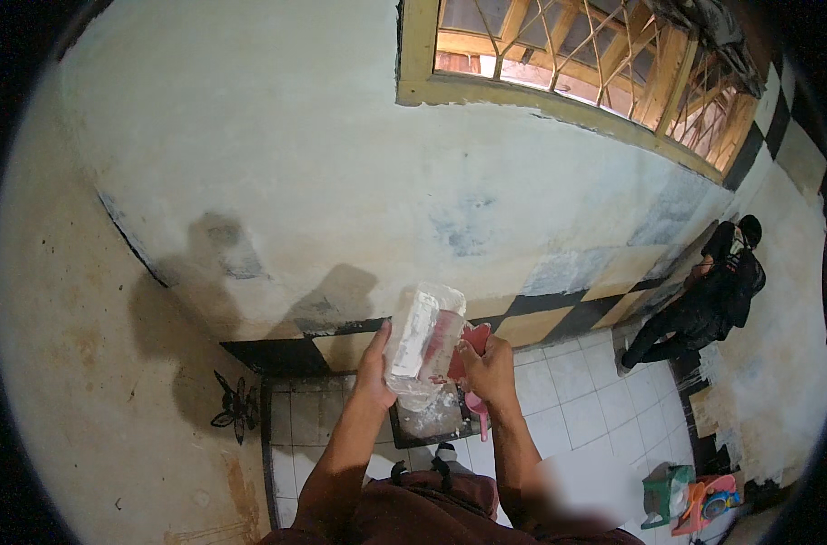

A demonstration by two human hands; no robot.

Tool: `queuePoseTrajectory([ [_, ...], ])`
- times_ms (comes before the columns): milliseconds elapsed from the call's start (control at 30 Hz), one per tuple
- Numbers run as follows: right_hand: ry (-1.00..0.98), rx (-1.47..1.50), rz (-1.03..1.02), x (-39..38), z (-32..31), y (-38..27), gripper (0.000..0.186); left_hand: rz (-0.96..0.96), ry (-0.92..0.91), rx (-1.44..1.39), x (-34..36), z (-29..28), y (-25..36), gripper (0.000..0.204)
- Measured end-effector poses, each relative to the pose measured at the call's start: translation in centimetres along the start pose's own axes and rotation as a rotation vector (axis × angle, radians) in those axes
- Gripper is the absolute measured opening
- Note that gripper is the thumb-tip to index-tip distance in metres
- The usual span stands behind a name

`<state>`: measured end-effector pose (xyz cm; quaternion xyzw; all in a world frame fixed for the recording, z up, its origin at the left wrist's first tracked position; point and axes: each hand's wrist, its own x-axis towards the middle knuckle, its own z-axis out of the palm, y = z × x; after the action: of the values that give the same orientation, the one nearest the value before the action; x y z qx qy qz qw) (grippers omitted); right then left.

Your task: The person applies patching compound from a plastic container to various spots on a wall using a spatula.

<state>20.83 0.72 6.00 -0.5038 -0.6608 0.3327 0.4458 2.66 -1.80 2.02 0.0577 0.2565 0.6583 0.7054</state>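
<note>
My left hand [374, 374] grips the left side of a clear plastic tub [417, 396], held up in front of me near the wall. White putty-like paste [417, 331] lies along one side of it. My right hand [492, 372] is closed around a red scraper [472, 349], whose broad, pale reddish blade reaches over the tub, with white smears on it. Whether the blade touches the paste I cannot tell. Below my hands, a pink long-handled tool [478, 411] shows beside a dark-edged, white-spattered slab [432, 421] at floor level.
Ahead stands a patchy whitish wall [323, 163] with a checkered lower band and a yellow-framed window [559, 82]. A person in dark clothes [704, 295] is at the right. Green and orange plastic items [690, 500] sit on the tiled floor, lower right. A dark butterfly-shaped ornament [236, 407] is at left.
</note>
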Motion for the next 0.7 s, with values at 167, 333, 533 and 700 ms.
queuePoseTrajectory([
  [167, -0.025, 0.251, 0.011, 1.6, 0.9, 0.5, 0.014, 0.007, -0.06, -0.021, 0.2, 0.9, 1.3, 0.042],
  [333, -0.117, 0.309, 0.092, 2.4, 1.0, -1.1, 0.013, 0.074, -0.021, -0.024, 0.9, 1.1, 1.7, 0.042],
  [533, -0.239, 0.443, 0.157, 3.2, 1.8, -1.6, 0.011, 0.093, 0.004, -0.023, 1.2, 1.1, 2.3, 0.042],
  [700, -0.303, 0.465, 0.175, 3.9, 2.3, -1.5, 0.011, 0.116, -0.003, 0.017, 2.3, -0.3, 2.4, 0.042],
])
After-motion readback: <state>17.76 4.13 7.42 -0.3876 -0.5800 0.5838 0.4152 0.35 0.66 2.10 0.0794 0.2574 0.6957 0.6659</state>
